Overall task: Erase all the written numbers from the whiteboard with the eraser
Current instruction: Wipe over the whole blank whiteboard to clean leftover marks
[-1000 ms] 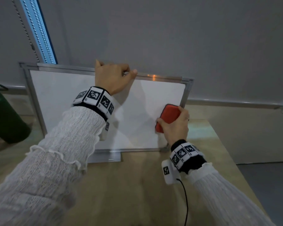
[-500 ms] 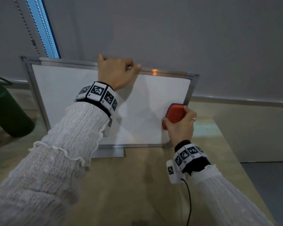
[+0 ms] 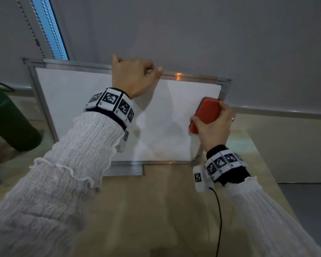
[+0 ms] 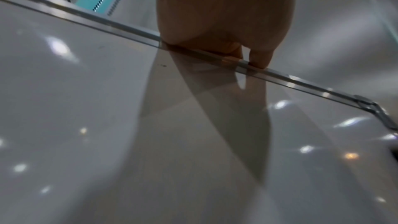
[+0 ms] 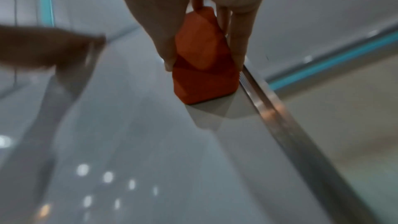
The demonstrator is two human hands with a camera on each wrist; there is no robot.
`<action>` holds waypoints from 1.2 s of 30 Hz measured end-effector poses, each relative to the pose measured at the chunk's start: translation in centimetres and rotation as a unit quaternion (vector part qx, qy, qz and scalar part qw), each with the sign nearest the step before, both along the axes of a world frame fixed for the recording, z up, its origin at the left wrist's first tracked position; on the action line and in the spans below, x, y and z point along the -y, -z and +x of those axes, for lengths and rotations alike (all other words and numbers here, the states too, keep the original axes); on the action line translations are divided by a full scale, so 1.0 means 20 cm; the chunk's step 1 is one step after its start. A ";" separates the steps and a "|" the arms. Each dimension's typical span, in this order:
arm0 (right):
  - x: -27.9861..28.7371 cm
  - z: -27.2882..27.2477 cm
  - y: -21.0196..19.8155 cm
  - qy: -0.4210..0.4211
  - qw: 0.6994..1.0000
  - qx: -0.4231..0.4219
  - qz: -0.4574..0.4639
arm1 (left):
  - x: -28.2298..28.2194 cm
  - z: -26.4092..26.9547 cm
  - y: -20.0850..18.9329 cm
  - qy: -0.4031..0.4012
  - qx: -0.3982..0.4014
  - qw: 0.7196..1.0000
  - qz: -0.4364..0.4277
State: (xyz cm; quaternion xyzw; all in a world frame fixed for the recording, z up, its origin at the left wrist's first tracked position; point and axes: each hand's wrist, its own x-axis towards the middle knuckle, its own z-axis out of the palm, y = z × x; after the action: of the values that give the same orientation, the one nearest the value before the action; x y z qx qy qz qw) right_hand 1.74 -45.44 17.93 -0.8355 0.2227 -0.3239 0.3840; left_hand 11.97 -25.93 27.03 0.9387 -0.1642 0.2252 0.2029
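A whiteboard [image 3: 76, 101] with a metal frame stands upright on the wooden table, leaning back toward the wall. No numbers show on its white face. My left hand [image 3: 133, 76] grips its top rail, fingers curled over the edge; the left wrist view shows that hand [image 4: 224, 23] on the whiteboard's top rail [image 4: 96, 19]. My right hand [image 3: 213, 128] holds a red eraser [image 3: 207, 114] flat against the board beside its right frame. In the right wrist view the eraser [image 5: 202, 67] sits between thumb and fingers, next to the frame rail [image 5: 280, 117].
A dark green bottle [image 3: 7, 121] stands on the table left of the whiteboard. A black cable [image 3: 219, 219] runs down from my right wrist over the table [image 3: 156, 210]. A grey wall and a blind chain [image 3: 30, 26] lie behind the board. The table's right edge is near my right arm.
My right hand has slid the eraser up and to the right along the board, close to the right frame. My left hand keeps its hold on the top rail.
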 end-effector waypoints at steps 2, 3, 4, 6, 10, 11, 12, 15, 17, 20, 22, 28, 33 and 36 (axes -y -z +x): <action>0.01 0.03 -0.06 0.007 0.999 0.026 -0.021 | 0.00 0.00 0.01 0.000 0.000 1.000 0.004; 0.00 0.02 -0.05 0.008 0.999 0.020 -0.024 | 0.00 0.00 0.01 0.000 -0.001 1.000 0.007; -0.01 0.01 0.00 0.008 1.000 -0.001 -0.021 | 0.00 0.00 0.00 -0.001 -0.002 1.000 0.009; -0.03 -0.06 0.15 -0.012 0.996 -0.083 -0.022 | 0.00 0.02 0.00 -0.008 -0.010 1.000 0.014; -0.05 -0.14 0.37 -0.073 0.965 -0.235 -0.092 | -0.01 0.02 0.00 0.000 -0.030 1.000 0.009; -0.04 -0.13 0.37 -0.079 0.960 -0.247 -0.102 | -0.01 0.02 -0.01 0.005 -0.034 0.999 0.008; -0.03 -0.12 0.35 -0.088 0.956 -0.258 -0.108 | -0.01 0.01 -0.01 0.010 -0.044 0.999 0.014; -0.01 -0.13 0.33 -0.183 0.907 -0.314 -0.210 | -0.03 0.01 -0.04 0.033 -0.087 0.995 0.041; -0.03 -0.17 0.32 -0.273 0.828 -0.348 -0.344 | -0.04 0.01 -0.07 0.052 -0.120 0.990 0.054; -0.07 -0.19 0.31 -0.353 0.760 -0.354 -0.415 | -0.07 0.02 -0.11 0.082 -0.159 0.982 0.066; -0.10 -0.19 0.30 -0.372 0.756 -0.349 -0.410 | -0.10 0.03 -0.13 0.107 -0.175 0.977 0.059; -0.23 -0.19 0.32 -0.447 0.766 -0.327 -0.326 | -0.24 0.04 -0.20 0.103 -0.214 0.970 0.051; -0.46 -0.12 0.39 -0.510 0.759 -0.293 -0.279 | -0.40 0.06 -0.20 0.088 -0.223 0.969 0.058; -0.63 -0.06 0.43 -0.541 0.732 -0.292 -0.293 | -0.42 0.02 -0.20 0.091 -0.210 0.972 0.055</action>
State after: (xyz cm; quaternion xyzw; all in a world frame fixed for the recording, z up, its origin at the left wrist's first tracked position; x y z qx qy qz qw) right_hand 0.58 -32.82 9.40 -0.9395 -0.2716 0.1490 0.1463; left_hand 12.44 -17.44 31.05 0.9558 -0.2147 -0.0055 0.2008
